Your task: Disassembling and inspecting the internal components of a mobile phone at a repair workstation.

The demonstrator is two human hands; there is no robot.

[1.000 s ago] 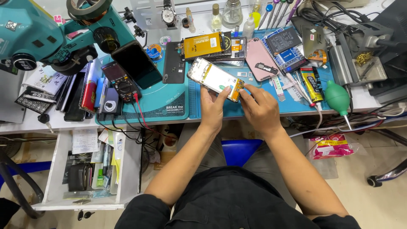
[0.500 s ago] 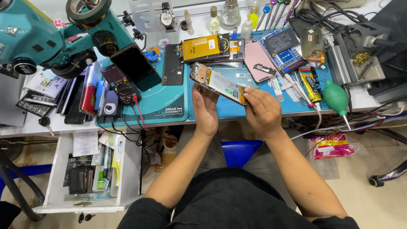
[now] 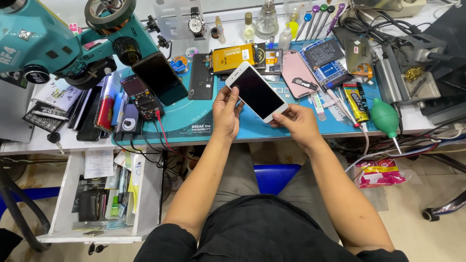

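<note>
Over the blue mat, mid-worktop: I have a white phone [image 3: 257,91] lifted clear of the mat [image 3: 301,127], dark screen facing up, tilted with its top end away from me.
Left hand [image 3: 226,112]: grip closed on the near-left long edge of the phone, thumb on one side, fingers curled behind it.
Right hand [image 3: 297,122]: grip closed on the lower right corner, fingertips pinching the edge from below.
Phone state: the glass sits flush in the white frame, no gap or loose cable that I can make out; the screen is dark.
Progress, as I judge it: the handset looks closed up and whole, so the assembly side seems largely done; it has not been switched on, and whether anything inside is left to do I cannot tell.
Beyond the phone: a yellow battery pack [image 3: 233,57] and a pink back cover [image 3: 297,74] lie on the mat, well apart from my hands.
Left of the mat: a multimeter [image 3: 139,95] with a red lead, and a teal microscope arm [image 3: 58,41] above it.
Right of the mat: a green air blower [image 3: 385,117] and a glue tube [image 3: 356,101], both untouched.
Below the worktop: an open white drawer [image 3: 62,194] with small tools.
</note>
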